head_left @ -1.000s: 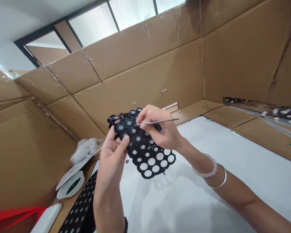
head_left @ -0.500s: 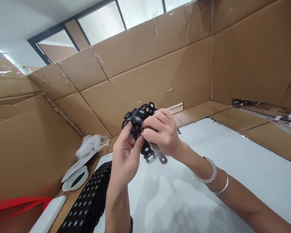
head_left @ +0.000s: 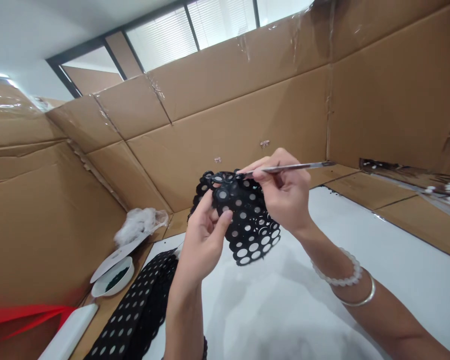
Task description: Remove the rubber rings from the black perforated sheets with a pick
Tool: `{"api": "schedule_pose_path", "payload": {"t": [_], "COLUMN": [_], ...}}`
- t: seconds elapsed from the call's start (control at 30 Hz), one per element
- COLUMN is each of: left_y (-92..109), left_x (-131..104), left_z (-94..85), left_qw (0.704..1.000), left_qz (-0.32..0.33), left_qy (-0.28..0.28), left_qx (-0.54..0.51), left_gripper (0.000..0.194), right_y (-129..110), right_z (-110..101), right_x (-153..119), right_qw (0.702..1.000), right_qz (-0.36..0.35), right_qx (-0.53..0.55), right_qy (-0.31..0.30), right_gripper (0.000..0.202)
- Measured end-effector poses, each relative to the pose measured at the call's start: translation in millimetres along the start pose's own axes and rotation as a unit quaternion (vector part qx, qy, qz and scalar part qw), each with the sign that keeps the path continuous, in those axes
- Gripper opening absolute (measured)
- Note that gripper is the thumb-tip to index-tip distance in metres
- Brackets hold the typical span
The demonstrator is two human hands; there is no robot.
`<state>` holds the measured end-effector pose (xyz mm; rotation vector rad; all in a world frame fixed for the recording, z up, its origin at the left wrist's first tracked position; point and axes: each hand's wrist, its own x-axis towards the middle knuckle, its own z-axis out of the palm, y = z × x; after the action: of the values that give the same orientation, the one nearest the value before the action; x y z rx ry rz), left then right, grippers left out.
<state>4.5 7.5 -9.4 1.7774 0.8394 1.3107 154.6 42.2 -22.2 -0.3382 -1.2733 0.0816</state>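
Observation:
A black lace-like piece with round pale dots [head_left: 243, 215] hangs over the white tabletop, its lower part spread out. My left hand [head_left: 206, 235] pinches its left side between thumb and fingers. Above its upper right part, my right hand [head_left: 285, 192] holds a thin dark stick-like tool [head_left: 303, 166], which points left with its tip at the piece's top edge. The tip itself is too small to make out. Folded black material with pale dots [head_left: 127, 315] lies to the left of my left forearm.
At the left are a white bowl [head_left: 114, 277] with dark green bits, a white disc [head_left: 116, 255], white fluffy material in plastic [head_left: 140, 225] and a white box-like object [head_left: 69, 332]. Cardboard walls [head_left: 247, 105] surround the white tabletop [head_left: 345, 225]. Dark stems with white tips lie right.
The bunched black piece has opened out and hangs flatter. My right hand has moved right, and the thin tool now shows in it.

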Motion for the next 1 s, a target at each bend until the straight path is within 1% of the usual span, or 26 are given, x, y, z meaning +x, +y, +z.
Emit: {"api": "schedule_pose_path", "payload": {"t": [0.07, 0.17, 0.23, 0.3, 0.4, 0.47, 0.53, 0.6, 0.67, 0.7, 0.77, 0.87, 0.93, 1.0], "left_y": [-0.4, 2.1, 5.2, 8.1, 10.8, 11.5, 11.6, 11.0, 9.9, 9.3, 8.3, 8.1, 8.6, 9.1], "left_x": [-0.2, 0.0, -0.1, -0.9, -2.6, -3.7, -4.4, -4.9, -5.2, -5.5, -6.2, -7.7, -8.2, -8.1], "left_z": [-3.9, -10.5, -13.7, -15.6, -16.8, -17.1, -16.7, -15.3, -13.1, -12.0, -10.2, -9.5, -9.6, -9.6], "left_qw": [1.000, 0.996, 0.994, 0.993, 0.992, 0.993, 0.995, 0.996, 0.997, 0.998, 0.999, 0.999, 0.999, 1.000], "left_qz": [-0.008, -0.019, -0.026, -0.027, -0.025, -0.026, -0.028, -0.023, -0.004, 0.008, 0.025, 0.025, 0.025, 0.022], "left_qy": [0.003, 0.031, 0.055, 0.078, 0.096, 0.085, 0.058, 0.030, 0.016, 0.014, 0.015, 0.022, 0.022, 0.021], "left_qx": [-0.030, -0.077, -0.085, -0.085, -0.080, -0.079, -0.082, -0.085, -0.076, -0.065, -0.040, -0.011, 0.003, 0.006], "left_gripper": [0.040, 0.041, 0.041, 0.040, 0.036, 0.036, 0.043, 0.055, 0.065, 0.066, 0.063, 0.060, 0.057, 0.056], "right_y": [-2.7, -6.1, -7.5, -8.0, -7.3, -6.7, -6.3, -6.1, -5.8, -5.5, -4.3, 0.2, 4.1, 6.7], "right_z": [-2.3, -2.4, -0.7, 1.3, 3.6, 4.2, 4.0, 3.8, 4.1, 4.7, 7.1, 12.4, 15.4, 16.4], "right_x": [2.4, 4.0, 4.0, 3.3, 2.0, 1.4, 1.2, 1.1, 0.6, -0.1, -2.5, -7.9, -11.1, -12.7], "right_qw": [0.998, 0.988, 0.980, 0.976, 0.976, 0.976, 0.975, 0.975, 0.974, 0.973, 0.969, 0.959, 0.955, 0.956], "right_qz": [-0.004, -0.055, -0.083, -0.093, -0.094, -0.099, -0.104, -0.110, -0.123, -0.133, -0.159, -0.195, -0.204, -0.197], "right_qx": [0.018, 0.027, 0.007, -0.009, -0.006, -0.004, -0.006, -0.011, -0.023, -0.038, -0.085, -0.150, -0.169, -0.163], "right_qy": [-0.055, -0.143, -0.182, -0.199, -0.196, -0.194, -0.196, -0.195, -0.189, -0.183, -0.168, -0.141, -0.136, -0.145], "right_gripper": [0.020, 0.019, 0.020, 0.022, 0.023, 0.024, 0.023, 0.022, 0.021, 0.022, 0.024, 0.025, 0.024, 0.022]}}
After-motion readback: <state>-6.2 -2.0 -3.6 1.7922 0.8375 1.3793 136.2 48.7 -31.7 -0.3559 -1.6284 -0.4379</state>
